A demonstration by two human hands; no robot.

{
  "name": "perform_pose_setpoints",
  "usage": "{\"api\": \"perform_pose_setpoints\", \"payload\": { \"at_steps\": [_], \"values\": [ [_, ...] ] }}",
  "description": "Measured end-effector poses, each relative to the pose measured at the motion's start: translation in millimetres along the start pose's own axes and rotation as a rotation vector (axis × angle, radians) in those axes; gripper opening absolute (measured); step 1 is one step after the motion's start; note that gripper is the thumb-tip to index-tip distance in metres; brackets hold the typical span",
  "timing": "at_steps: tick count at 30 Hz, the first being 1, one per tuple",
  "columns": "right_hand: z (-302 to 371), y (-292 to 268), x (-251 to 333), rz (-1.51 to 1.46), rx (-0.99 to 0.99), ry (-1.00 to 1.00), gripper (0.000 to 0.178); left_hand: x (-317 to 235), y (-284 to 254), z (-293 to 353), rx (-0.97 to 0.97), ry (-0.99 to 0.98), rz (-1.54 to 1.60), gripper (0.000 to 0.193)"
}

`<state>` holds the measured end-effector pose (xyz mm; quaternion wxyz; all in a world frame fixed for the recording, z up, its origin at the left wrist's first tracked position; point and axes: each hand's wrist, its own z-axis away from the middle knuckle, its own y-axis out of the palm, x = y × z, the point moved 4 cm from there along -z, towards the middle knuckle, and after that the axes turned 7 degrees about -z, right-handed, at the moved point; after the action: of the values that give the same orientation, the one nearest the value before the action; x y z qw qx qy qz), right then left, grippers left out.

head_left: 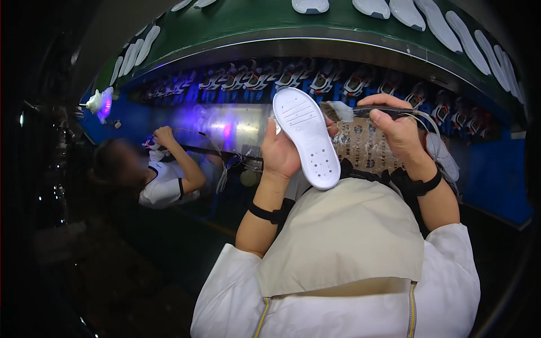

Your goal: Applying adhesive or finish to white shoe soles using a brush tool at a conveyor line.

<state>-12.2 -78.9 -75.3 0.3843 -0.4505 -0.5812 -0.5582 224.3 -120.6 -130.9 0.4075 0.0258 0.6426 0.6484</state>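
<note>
A white shoe sole lies across my left hand, which grips it from beneath and along its edges. Several small round holes dot its near end, and a few grooves cross its far end. My right hand is closed round the dark handle of a brush. The pale bristles are just to the right of the sole's upper part; whether they touch it I cannot tell. A thin light tube or cord runs from the handle's end past my right wrist.
Beyond my hands runs a green conveyor carrying several white soles. Under it hang rows of shoe uppers. A brown taped surface lies below my right hand, with white soles beside it. At left sits another person near a purple lamp.
</note>
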Motion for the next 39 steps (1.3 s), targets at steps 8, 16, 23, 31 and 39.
{"api": "perform_pose_setpoints", "payload": {
  "at_steps": [8,16,23,31,39],
  "values": [
    [-32.3,57.3,7.1,0.011,0.081,-0.034,0.022,-12.2,8.1,-15.9,0.103,-0.005,-0.139,0.092],
    [-42.1,66.2,5.8,0.410,0.243,-0.386,0.030,-11.9,7.5,-31.3,-0.091,0.130,-0.209,0.075],
    [-33.4,64.7,22.8,0.692,0.394,-0.536,0.031,-7.8,3.0,-28.2,-0.019,0.106,-0.100,0.074],
    [-20.4,67.9,36.9,0.675,0.499,-0.549,0.033,-21.7,22.7,-26.2,0.048,0.187,-0.060,0.076],
    [-11.0,77.3,37.9,0.678,0.560,-0.575,0.030,-35.6,40.8,-30.9,-0.035,0.252,-0.058,0.085]
  ]
}}
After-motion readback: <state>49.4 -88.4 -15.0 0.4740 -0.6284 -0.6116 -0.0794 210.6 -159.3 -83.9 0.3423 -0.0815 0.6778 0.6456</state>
